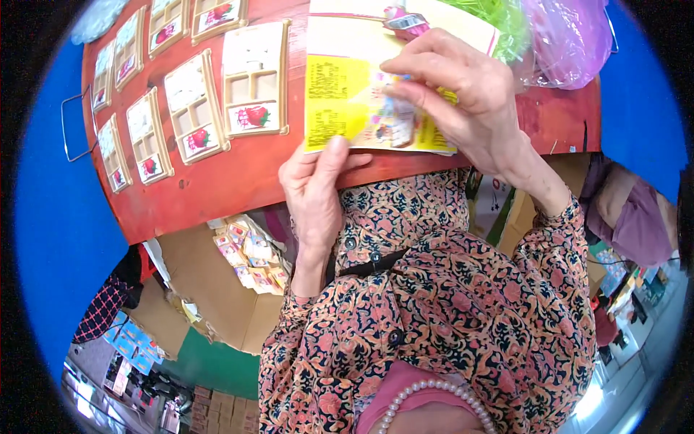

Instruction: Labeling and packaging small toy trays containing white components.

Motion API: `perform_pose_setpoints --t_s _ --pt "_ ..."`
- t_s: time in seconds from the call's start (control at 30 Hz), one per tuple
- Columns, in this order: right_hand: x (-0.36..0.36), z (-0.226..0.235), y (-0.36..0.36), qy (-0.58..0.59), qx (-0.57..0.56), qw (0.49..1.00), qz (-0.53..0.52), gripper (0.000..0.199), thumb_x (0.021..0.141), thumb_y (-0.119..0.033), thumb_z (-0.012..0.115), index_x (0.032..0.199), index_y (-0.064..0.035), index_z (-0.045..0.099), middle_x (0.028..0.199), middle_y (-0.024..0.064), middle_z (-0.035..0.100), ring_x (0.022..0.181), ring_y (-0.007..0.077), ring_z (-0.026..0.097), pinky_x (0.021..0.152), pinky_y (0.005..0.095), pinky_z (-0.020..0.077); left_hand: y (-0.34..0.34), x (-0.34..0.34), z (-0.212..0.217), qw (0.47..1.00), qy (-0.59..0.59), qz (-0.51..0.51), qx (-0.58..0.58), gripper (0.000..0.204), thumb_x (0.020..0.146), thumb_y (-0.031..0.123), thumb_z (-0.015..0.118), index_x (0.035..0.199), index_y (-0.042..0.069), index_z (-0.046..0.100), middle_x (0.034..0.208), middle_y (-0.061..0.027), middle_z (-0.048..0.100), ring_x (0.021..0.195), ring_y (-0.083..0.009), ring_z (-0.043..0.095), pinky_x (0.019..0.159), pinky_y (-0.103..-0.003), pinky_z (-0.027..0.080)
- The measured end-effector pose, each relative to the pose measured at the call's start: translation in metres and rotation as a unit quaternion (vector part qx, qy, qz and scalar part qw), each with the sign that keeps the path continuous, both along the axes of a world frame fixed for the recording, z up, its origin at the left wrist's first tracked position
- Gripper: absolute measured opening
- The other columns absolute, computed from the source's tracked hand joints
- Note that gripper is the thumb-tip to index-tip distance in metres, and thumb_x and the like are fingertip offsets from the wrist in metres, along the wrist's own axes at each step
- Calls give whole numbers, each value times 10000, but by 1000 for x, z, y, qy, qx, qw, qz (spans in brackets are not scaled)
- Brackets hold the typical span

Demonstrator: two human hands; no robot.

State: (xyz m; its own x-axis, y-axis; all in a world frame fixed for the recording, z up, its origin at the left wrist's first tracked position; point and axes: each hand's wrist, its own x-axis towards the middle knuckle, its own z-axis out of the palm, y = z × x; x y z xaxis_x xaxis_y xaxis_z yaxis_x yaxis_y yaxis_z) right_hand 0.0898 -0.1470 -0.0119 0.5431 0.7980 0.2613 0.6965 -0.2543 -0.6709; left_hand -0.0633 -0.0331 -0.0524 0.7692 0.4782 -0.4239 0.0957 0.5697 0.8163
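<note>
A yellow printed sheet [329, 98] with dark text blocks and small coloured pictures lies at the front edge of the red table. My left hand [314, 188] grips its lower left edge, thumb on top and other fingers partly hidden beneath. Over its right half, the thumb and forefinger of my right hand [473, 94] pinch together; what is between them is blurred and I cannot make it out. Beyond the sheet lies a paler sheet [340, 36], with a small pink-and-silver packet [407, 23] on it, just past my right fingers.
Several shallow compartment trays [259, 81] with strawberry pictures stand in rows on the left of the red table [195, 206]. Green shredded filler [499, 22] and a purple plastic bag [567, 40] lie at the far right. Below the edge, a cardboard box [210, 282] holds small packets [249, 249].
</note>
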Motion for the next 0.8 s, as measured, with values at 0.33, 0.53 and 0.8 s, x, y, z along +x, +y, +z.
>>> perform_pose_setpoints --t_s 0.33,0.53,0.8 --pt "-11 2 9 14 -12 998 61 331 677 -95 706 971 21 606 902 105 562 810 218 572 678 287 473 -4 13 14 999 -45 -13 2 258 878 72 538 1101 -56 509 989 -126 617 822 -164 625 741 -272 532" --pt "-6 -4 8 -1 -4 999 42 292 663 -104 697 913 6 597 862 106 548 787 249 558 670 331 458 7 11 12 997 -67 27 -32 281 920 112 465 1143 -58 444 1035 -159 593 907 -194 618 745 -284 548" --pt "8 12 -21 -52 -18 998 6 213 735 -64 669 927 10 613 844 94 590 739 175 578 632 268 458 11 14 1 991 -106 54 -63 236 902 37 450 1116 -58 480 1031 -152 603 876 -219 632 730 -336 564"
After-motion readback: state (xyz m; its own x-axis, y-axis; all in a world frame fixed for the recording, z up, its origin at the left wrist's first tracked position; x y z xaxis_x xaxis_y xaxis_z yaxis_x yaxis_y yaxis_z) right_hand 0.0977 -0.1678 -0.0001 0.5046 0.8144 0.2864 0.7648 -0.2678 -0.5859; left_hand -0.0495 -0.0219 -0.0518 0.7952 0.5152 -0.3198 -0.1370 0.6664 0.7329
